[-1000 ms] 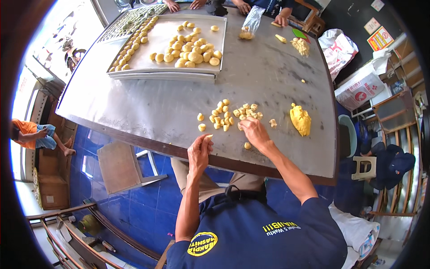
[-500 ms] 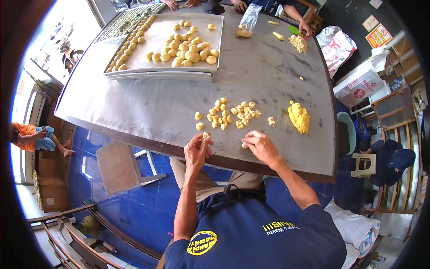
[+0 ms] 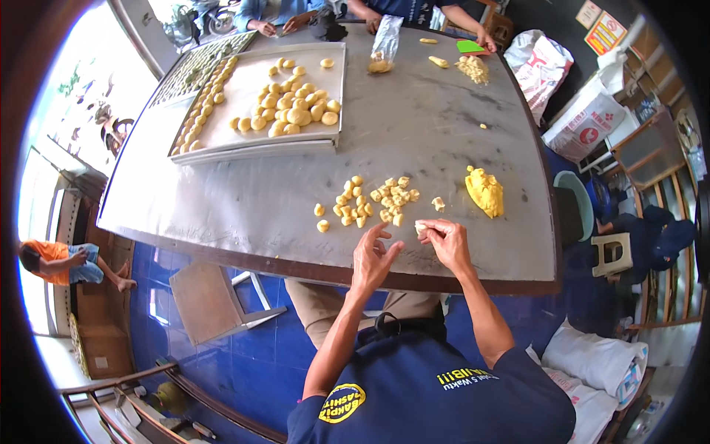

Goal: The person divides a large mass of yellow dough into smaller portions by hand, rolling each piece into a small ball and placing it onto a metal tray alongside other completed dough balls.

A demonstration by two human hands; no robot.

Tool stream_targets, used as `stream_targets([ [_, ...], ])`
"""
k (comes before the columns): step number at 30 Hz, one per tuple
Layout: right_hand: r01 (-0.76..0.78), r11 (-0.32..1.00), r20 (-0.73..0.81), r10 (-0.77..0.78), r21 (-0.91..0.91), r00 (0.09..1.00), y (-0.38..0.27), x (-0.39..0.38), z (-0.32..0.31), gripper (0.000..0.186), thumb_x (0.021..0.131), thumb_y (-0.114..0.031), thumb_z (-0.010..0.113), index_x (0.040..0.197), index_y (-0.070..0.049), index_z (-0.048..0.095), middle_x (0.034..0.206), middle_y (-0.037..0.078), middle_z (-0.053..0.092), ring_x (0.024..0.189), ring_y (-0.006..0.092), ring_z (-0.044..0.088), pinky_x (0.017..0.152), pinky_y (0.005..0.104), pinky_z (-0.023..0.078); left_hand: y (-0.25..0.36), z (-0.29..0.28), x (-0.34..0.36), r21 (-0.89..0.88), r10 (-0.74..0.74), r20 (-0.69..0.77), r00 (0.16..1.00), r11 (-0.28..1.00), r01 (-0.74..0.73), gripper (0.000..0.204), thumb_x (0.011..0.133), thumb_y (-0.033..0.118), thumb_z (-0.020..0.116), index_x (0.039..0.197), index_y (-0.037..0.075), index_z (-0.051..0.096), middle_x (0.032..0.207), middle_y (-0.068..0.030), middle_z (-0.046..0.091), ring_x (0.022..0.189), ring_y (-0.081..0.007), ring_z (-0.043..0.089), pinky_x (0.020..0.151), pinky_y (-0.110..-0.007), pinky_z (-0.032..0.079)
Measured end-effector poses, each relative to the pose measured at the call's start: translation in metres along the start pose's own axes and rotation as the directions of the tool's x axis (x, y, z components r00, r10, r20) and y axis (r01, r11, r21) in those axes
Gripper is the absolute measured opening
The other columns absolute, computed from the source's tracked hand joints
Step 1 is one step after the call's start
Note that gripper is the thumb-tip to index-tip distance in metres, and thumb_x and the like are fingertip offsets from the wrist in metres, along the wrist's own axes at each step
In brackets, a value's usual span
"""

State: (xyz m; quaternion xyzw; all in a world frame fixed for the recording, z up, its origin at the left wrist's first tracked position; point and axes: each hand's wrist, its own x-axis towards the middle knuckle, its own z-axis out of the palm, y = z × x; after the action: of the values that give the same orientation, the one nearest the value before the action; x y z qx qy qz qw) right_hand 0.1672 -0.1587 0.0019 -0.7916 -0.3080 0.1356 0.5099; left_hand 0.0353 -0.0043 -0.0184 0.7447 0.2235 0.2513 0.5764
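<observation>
My right hand (image 3: pixel 450 246) pinches a small pale dough piece (image 3: pixel 421 228) between thumb and fingertips, just above the table's near edge. Beside it on the left, my left hand (image 3: pixel 373 259) is open, thumb apart from the fingers, with nothing visible in it. Its fingertips point at a cluster of rough dough pieces (image 3: pixel 394 195). Left of those lies a group of smoother small dough balls (image 3: pixel 347 203), two of them set apart. One lone rough piece (image 3: pixel 438 203) sits between the cluster and a yellow dough lump (image 3: pixel 484 194).
A metal tray (image 3: pixel 255 152) with many round dough balls (image 3: pixel 296 103) stands at the far left of the metal table (image 3: pixel 414 140). Across the table, co-workers' hands (image 3: pixel 484 43) are near a green scraper (image 3: pixel 471 46), a crumbly dough heap (image 3: pixel 473 69) and a plastic bag (image 3: pixel 384 48).
My left hand has moved right, beside my right hand, and opened; the small piece it pinched is no longer visible in it. My right hand still pinches a piece. The whole view has shifted slightly.
</observation>
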Motion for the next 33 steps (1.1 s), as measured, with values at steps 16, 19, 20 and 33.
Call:
stream_targets([
  [16,0.099,0.966,-0.065,-0.118,-0.239,0.991,-0.005,0.014,0.02,0.033,0.093,-0.003,0.066,0.126,-0.005,0.07,0.096,0.017,0.067,0.081,0.0327,0.068,0.075,0.0377,0.056,-0.021,-0.03,-0.002,-0.682,-0.404,0.024,0.914,0.662,0.31,0.028,0.103,0.024,0.064,0.116,-0.001,0.066,0.094,-0.0044,0.068,0.079,-0.0122,0.064,0.073,-0.024,0.052],
  [19,0.172,0.827,-0.201,-0.323,-0.535,0.925,0.045,0.034,-0.006,0.027,0.091,0.001,0.066,0.117,-0.002,0.072,0.106,0.019,0.066,0.088,0.0343,0.067,0.079,0.0401,0.055,-0.036,-0.061,-0.005,-0.647,-0.404,0.026,0.914,0.691,0.323,0.037,0.104,0.036,0.062,0.111,0.0,0.068,0.079,0.0011,0.059,0.06,-0.0049,0.051,0.051,-0.02,0.039],
  [20,0.178,0.816,-0.213,-0.342,-0.55,0.915,0.058,0.035,-0.01,0.027,0.09,0.001,0.066,0.116,-0.001,0.072,0.104,0.019,0.066,0.09,0.0345,0.067,0.08,0.0405,0.055,-0.035,-0.07,-0.006,-0.613,-0.43,0.059,0.901,0.697,0.373,0.04,0.104,0.038,0.062,0.111,-0.001,0.068,0.078,0.0014,0.058,0.059,-0.0044,0.048,0.05,-0.02,0.036],
  [33,0.089,0.814,-0.182,-0.233,-0.574,0.955,0.057,0.032,-0.023,0.027,0.09,0.003,0.065,0.115,-0.002,0.074,0.095,0.016,0.071,0.081,0.0295,0.069,0.073,0.0369,0.055,0.006,-0.021,-0.017,0.03,-0.16,0.214,0.964,0.987,0.157,0.04,0.092,0.019,0.076,0.128,0.004,0.067,0.094,-0.0069,0.073,0.067,-0.0093,0.064,0.06,-0.026,0.051],
])
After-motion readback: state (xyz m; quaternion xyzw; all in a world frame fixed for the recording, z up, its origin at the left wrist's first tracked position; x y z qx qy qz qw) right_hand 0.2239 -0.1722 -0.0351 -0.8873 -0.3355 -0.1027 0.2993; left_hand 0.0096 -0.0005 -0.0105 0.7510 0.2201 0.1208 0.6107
